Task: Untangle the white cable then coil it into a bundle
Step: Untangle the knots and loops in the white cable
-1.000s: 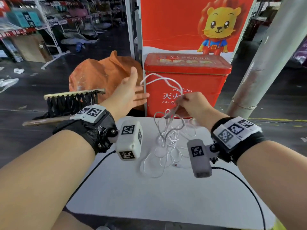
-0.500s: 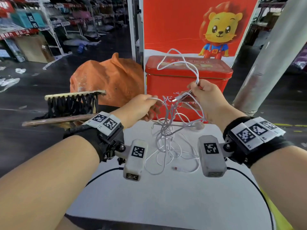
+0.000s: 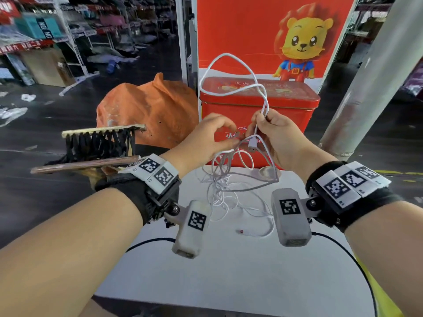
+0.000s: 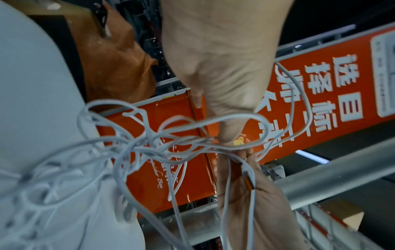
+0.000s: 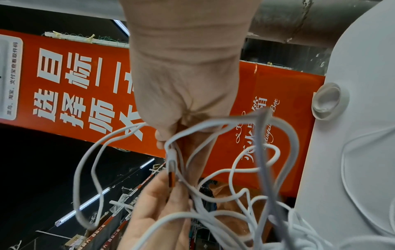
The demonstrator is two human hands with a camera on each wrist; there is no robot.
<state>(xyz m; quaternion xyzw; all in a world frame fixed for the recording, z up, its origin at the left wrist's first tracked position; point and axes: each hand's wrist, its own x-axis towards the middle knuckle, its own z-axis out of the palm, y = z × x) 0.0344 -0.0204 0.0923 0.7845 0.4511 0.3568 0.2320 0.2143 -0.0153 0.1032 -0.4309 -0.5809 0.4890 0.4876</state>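
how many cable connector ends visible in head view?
2. One connector hangs between the left hand and right hand; the other plug lies on the white table.

cable (image 3: 231, 184) knot blurred, left fingertips (image 3: 233, 136) hidden behind strands

White cable (image 3: 231, 56): smooth matt plastic sheath; connector (image 3: 252, 144) glossy white plastic. Red box (image 3: 258, 106): glossy painted metal, gold print on lid. Table (image 3: 229, 271): smooth matt white. Pillar (image 3: 370, 72): dull grey metal, scuffed. Orange sack (image 3: 146, 110): creased, slightly shiny plastic sheeting. Wrist bands (image 3: 135, 191): black cloth.
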